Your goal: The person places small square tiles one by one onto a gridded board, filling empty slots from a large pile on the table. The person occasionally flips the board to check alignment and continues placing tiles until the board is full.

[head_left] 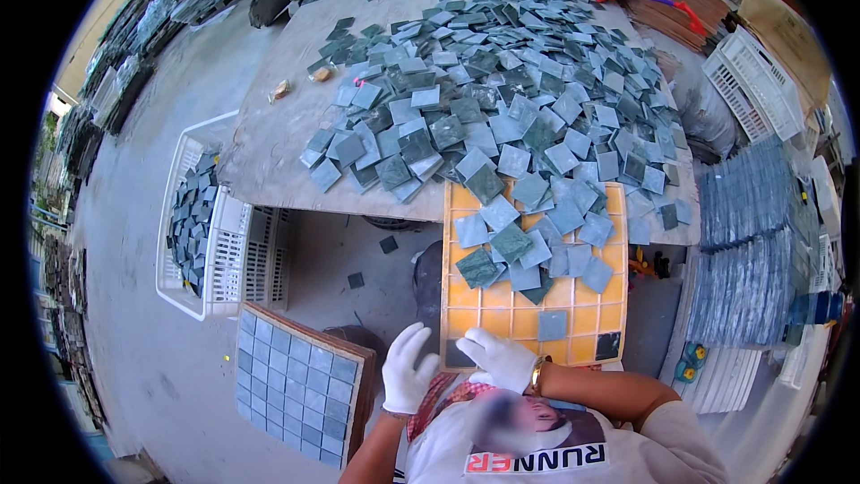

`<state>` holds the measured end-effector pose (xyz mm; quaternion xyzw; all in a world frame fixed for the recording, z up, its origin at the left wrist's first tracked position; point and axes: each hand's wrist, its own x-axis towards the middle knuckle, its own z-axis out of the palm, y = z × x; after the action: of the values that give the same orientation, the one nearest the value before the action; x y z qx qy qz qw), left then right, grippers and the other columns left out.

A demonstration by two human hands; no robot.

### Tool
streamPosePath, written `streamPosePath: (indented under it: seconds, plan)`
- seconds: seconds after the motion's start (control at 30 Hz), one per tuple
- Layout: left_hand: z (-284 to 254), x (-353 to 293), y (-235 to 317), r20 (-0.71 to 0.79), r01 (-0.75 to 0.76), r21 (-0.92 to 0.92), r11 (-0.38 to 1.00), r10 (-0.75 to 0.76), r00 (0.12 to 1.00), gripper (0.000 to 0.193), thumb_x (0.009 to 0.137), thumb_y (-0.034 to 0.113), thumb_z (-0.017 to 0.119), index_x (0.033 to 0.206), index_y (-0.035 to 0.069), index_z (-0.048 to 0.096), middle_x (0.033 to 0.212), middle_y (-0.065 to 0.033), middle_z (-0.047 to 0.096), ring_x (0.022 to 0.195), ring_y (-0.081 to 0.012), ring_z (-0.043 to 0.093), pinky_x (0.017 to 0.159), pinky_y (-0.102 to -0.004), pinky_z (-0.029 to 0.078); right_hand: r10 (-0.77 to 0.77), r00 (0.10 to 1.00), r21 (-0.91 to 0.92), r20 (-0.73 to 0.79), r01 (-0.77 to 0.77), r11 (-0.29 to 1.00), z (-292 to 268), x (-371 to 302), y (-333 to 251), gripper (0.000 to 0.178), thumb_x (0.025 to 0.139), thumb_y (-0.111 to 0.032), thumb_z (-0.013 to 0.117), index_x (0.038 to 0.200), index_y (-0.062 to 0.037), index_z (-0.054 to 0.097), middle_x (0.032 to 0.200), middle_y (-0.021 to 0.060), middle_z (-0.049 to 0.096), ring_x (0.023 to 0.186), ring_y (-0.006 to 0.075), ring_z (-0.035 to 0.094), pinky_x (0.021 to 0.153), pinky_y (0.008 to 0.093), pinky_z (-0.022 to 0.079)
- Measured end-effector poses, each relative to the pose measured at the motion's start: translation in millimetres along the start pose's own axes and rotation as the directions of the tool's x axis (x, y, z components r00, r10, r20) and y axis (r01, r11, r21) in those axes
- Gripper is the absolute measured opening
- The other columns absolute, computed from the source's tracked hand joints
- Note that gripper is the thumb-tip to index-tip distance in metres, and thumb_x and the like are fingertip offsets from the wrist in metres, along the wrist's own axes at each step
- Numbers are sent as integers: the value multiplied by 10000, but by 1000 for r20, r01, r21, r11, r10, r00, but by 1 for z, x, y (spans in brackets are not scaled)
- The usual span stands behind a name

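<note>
The gloved left hand (409, 370), thumb spread from half-curled fingers, appeared to hold nothing beside the yellow tray (585, 317). The gloved right hand (494, 358) lay over its near left corner, fingers extended by a dark tile (456, 356); whether it gripped this could not be told. Loose tiles (511, 243) lay beyond the hands, the heap (537, 130) farther off, presumably for easy reach; the tray's gridded face probably spaced tiles evenly.

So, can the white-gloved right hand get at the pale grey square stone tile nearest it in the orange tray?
Probably yes: the right hand is close, and nothing covers the pale tile.
</note>
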<state>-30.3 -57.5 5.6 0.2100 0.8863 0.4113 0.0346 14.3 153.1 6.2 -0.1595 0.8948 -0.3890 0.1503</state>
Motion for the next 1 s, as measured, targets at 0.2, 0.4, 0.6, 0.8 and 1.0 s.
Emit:
streamPosePath:
  seconds: [0.2, 0.4, 0.6, 0.8, 1.0]
  plan:
    - [16, -1, -1, 350, -290, 218, 932, 203, 914, 695, 705, 357, 748, 1308, 94, 520, 1417, -165, 420, 1341, -406, 322, 1107, -518, 234, 284, 921, 88, -265, -271, 959, -42, -37, 16, 458, 774, -226, 716, 1160, -73, 520, 1119, 136, 549, 906, 323, 601, 772, 404, 506]
    - [28, -4, -3, 363, -298, 190, 936, 215, 907, 552, 762, 271, 708, 1268, 103, 562, 1362, -128, 497, 1323, -378, 366, 1097, -534, 236, 174, 910, -203, -375, -264, 943, -78, -86, 46, 512, 707, -223, 758, 1148, -102, 528, 1105, 102, 520, 936, 294, 592, 775, 385, 502]
    - [21, 10, 20, 327, -348, 258, 901, 258, 909, 478, 758, 226, 703, 1201, 81, 599, 1289, -155, 535, 1267, -381, 420, 1070, -524, 281, 103, 932, -183, -347, -175, 968, -63, -89, 61, 437, 762, -187, 701, 1152, -108, 522, 1022, 94, 512, 902, 288, 590, 748, 394, 504]
    - [54, 45, 47, 150, -349, 67, 935, 336, 930, 338, 718, 79, 685, 1046, 35, 619, 985, -127, 618, 910, -324, 577, 813, -417, 467, 457, 771, 404, -443, -283, 870, -85, -80, 68, 243, 890, -146, 576, 1114, -53, 572, 841, 120, 628, 744, 232, 646, 668, 333, 511]
    - [80, 103, 75, 49, -365, 269, 891, 366, 929, 570, 689, 178, 748, 1212, 70, 548, 1152, -121, 565, 1046, -322, 529, 898, -427, 434, 513, 772, 555, -375, -256, 791, -90, -82, 81, 206, 912, -130, 542, 1089, -41, 597, 849, 97, 658, 619, 149, 624, 597, 294, 498]
